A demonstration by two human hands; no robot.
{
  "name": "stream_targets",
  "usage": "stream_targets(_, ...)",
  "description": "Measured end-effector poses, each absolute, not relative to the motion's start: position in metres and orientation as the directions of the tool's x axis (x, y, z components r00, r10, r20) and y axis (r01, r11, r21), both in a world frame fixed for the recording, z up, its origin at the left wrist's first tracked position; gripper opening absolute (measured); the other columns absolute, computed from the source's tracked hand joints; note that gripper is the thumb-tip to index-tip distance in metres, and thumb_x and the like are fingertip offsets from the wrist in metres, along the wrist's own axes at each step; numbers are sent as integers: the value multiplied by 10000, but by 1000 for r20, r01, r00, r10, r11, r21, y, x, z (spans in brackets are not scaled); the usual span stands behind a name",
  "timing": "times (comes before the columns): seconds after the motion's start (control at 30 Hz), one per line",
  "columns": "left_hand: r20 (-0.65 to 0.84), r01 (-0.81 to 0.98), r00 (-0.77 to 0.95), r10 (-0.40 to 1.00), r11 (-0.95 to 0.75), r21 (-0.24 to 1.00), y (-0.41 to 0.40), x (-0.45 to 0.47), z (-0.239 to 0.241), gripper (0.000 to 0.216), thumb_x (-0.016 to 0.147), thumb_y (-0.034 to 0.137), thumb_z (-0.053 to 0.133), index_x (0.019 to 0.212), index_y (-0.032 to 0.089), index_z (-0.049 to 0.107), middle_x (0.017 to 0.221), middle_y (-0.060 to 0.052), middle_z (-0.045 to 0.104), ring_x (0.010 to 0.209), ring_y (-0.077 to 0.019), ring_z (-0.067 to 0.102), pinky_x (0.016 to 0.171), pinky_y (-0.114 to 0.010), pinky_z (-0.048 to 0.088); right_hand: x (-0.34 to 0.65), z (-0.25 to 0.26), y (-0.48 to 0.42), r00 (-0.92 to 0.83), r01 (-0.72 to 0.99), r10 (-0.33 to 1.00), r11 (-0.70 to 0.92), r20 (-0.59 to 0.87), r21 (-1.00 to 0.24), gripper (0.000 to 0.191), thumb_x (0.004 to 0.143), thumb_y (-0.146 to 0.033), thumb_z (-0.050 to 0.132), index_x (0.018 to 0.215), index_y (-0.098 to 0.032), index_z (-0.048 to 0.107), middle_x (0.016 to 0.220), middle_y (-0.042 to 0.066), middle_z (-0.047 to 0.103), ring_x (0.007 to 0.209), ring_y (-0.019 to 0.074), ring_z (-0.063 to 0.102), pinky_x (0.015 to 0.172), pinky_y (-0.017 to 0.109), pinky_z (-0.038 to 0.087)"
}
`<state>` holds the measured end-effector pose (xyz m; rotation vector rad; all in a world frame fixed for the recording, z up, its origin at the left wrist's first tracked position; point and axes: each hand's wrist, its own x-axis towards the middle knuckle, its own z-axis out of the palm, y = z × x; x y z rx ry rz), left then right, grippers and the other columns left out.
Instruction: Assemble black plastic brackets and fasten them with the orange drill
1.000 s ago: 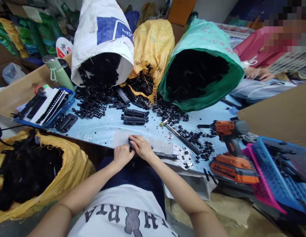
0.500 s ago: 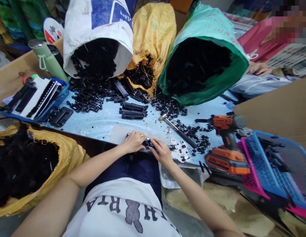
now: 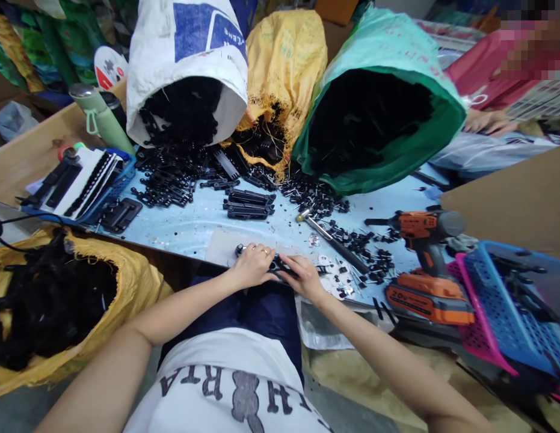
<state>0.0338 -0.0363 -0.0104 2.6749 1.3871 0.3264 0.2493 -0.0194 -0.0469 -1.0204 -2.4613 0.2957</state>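
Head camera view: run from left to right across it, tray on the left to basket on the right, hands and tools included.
Blue tray → left hand → right hand → hammer → orange cordless drill → blue basket.

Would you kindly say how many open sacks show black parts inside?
4: a white sack at back left, a frayed yellow sack beside it, a green sack right of that, and a second yellow sack at front left. More may be hidden.
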Motion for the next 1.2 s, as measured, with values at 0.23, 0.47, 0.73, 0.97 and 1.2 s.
stream_targets(0.23,66,834,504,861,-505,222,-36,44,-8,418,851,406,549,1170,142,489,1072,-94,596,1021,-228,514,819,-345,381,246,-51,-24,-553,648,754,656,354,-387,429,883,-424,501,1268,-239,529,928,72,664,846,201,603,730,337,484)
stream_targets(0.47,125,781,615,779,-623,46,-43,19,-10,491,907,402,439,1274,77,447,1186,-163,565,1048,-242,522,834,-349,391,263,-33,-13,-622,746,695,666,361,4,522,806,-621,491,804,-124,651,692,101,620,662,205,584,571,292,410)
stream_targets(0.73,480,646,471,740,-660,384,-54,6,32,503,945,408,310,573,155,536,542,-43,558,537,-137,511,512,-262,330,260,38,-45,-752,392,496,866,433,-311,556,820,-664,389,634,-165,549,515,7,482,488,108,455,494,251,287)
stream_targets(0.97,664,-17,204,719,-676,737,-122,47,66,564,960,433,148,598,173,494,503,-18,488,485,-103,457,527,-248,376,196,53,-95,-509,-309,570,579,645,-755,403,890,-576,362,750,-225,503,575,-6,475,523,131,470,494,263,345)
stream_targets(1.2,814,508,192,548,-765,396,-73,46,3,715,893,607,87,1202,164,555,893,-108,656,852,-197,609,691,-303,468,145,-17,-17,58,62,866,493,496,-868,303,900,-485,294,984,-254,472,1095,81,501,962,201,531,813,392,444)
